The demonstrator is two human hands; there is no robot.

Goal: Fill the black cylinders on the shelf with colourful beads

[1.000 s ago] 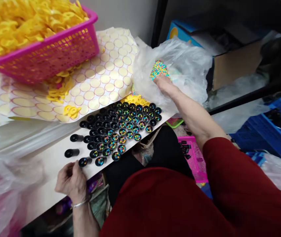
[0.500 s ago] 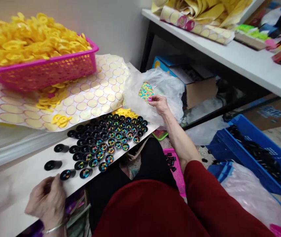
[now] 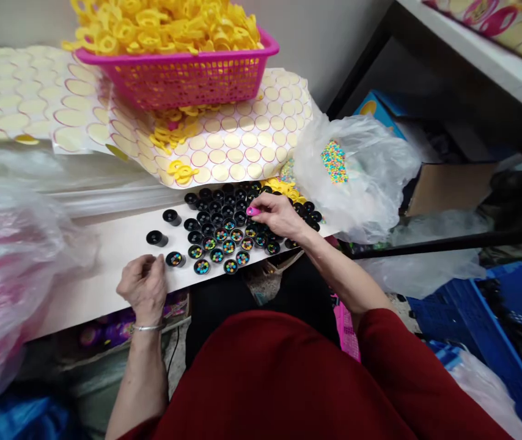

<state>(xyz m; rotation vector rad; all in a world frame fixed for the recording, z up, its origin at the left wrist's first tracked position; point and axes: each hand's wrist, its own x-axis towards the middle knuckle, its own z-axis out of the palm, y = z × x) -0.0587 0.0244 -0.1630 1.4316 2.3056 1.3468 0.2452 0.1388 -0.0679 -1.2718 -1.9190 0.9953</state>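
Observation:
Several small black cups (image 3: 224, 226) stand packed together on a pale board (image 3: 105, 281); the nearer ones hold coloured beads, the farther ones look dark inside. My right hand (image 3: 277, 215) hovers over the cups, pinching a small pink scoop (image 3: 252, 211). My left hand (image 3: 144, 287) rests on the board's near edge, fingers curled, just left of a bead-filled cup (image 3: 175, 259). A clear plastic bag (image 3: 357, 171) with pastel beads (image 3: 334, 161) lies to the right of the cups.
A pink basket (image 3: 187, 76) heaped with yellow rings sits on sheets of round stickers (image 3: 233, 140). Crumpled plastic bags fill the left side (image 3: 8, 263). A blue crate (image 3: 494, 305) and a cardboard box (image 3: 444, 183) stand lower right under a white shelf (image 3: 494, 67).
My right hand left the bead bag and came back over the black cups with the pink scoop. The camera view swung left and down. My left hand stayed by the board's edge.

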